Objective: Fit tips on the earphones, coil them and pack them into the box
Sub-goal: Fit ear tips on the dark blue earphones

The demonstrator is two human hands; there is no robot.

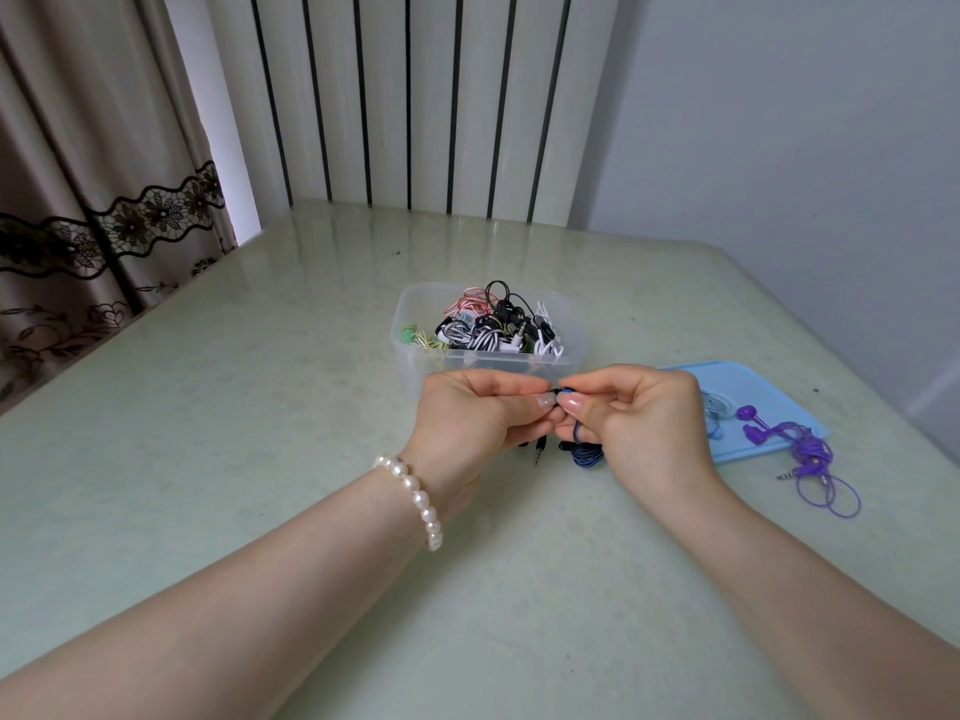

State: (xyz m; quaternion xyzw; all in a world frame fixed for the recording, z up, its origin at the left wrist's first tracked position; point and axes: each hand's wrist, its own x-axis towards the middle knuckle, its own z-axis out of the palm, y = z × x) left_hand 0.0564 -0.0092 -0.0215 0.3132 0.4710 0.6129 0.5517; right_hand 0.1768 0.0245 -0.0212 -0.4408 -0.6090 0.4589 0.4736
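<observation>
My left hand (475,410) and my right hand (636,413) meet fingertip to fingertip above the table, just in front of the clear plastic box (410,350). Between them they pinch a small earbud of the dark blue earphones (587,452). Its cable hangs down from my right fingers to a bunch lying on the table, with the jack plug (538,452) beside it. The box holds several coiled earphones in black, white, red and green. The earbud's tip is hidden by my fingers.
A light blue lid (769,387) lies flat to the right of the box. Purple earphones (802,449) sprawl over its near edge and onto the pale green table (260,407). A curtain hangs at the left; a wall stands close on the right.
</observation>
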